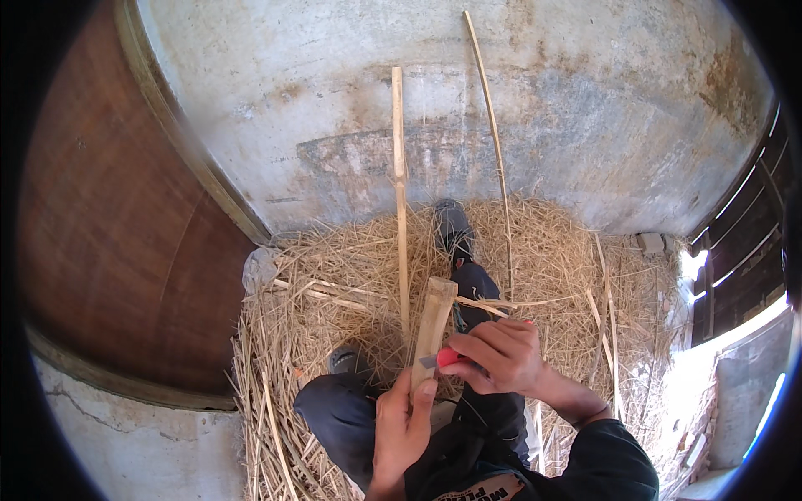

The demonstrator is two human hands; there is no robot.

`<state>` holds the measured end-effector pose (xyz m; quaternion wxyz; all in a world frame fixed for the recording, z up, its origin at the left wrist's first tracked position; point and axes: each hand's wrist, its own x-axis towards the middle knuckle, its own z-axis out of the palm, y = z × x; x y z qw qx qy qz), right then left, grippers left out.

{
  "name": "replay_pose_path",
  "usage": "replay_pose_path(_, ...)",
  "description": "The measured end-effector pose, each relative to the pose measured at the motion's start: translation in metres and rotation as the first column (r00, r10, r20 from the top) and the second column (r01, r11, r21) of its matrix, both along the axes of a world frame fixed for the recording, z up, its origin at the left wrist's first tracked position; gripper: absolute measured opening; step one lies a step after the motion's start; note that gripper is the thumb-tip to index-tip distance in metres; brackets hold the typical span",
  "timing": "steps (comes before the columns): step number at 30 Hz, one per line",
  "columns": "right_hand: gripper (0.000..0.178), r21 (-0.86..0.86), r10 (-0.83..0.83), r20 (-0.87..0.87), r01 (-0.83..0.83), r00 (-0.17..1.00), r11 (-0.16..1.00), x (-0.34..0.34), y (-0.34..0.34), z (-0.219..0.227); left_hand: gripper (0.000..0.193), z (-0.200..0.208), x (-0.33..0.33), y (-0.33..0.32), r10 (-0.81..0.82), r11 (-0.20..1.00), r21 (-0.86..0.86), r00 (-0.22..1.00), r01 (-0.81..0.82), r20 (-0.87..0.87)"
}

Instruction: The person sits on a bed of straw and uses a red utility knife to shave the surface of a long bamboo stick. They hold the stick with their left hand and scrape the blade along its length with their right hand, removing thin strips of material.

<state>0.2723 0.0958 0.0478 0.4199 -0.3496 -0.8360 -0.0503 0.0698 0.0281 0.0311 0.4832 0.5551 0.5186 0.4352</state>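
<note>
My left hand [404, 426] is closed around the lower end of a split bamboo piece [433, 319], thumb along its side. The piece stands tilted, its broad cut end pointing away from me. In my right hand [499, 357] is a utility knife with a red handle [449, 357], the fingers wrapped round it. Its short grey blade [428, 362] lies against the bamboo just above my left fingertips. Whether the edge has bitten into the bamboo is too small to tell.
Loose shavings and straw-like strips [359, 250] cover the ground around my legs and shoes. Two long bamboo strips [398, 150] [489, 108] lean against the stained wall [568, 167]. A brown wooden panel [125, 225] stands at left, dark slats [743, 250] at right.
</note>
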Motion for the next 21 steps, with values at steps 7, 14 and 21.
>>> replay_pose_path(7,0.034,-0.051,-0.055,-0.070,0.052,0.996,0.997,0.022,0.019,0.002,0.030,0.004,0.000,-0.008,-0.041,0.999,-0.033,0.993,0.037,-0.115)
replay_pose_path(14,0.037,-0.037,0.004,-0.064,-0.006,0.998,0.999,0.016,0.009,-0.001,0.028,0.001,-0.005,-0.001,-0.079,0.992,-0.097,0.996,0.083,0.043)
replay_pose_path(21,0.038,0.023,-0.029,-0.049,0.030,0.998,0.999,0.011,0.009,-0.001,0.030,-0.006,-0.002,-0.005,-0.047,0.995,-0.082,0.998,0.050,0.038)
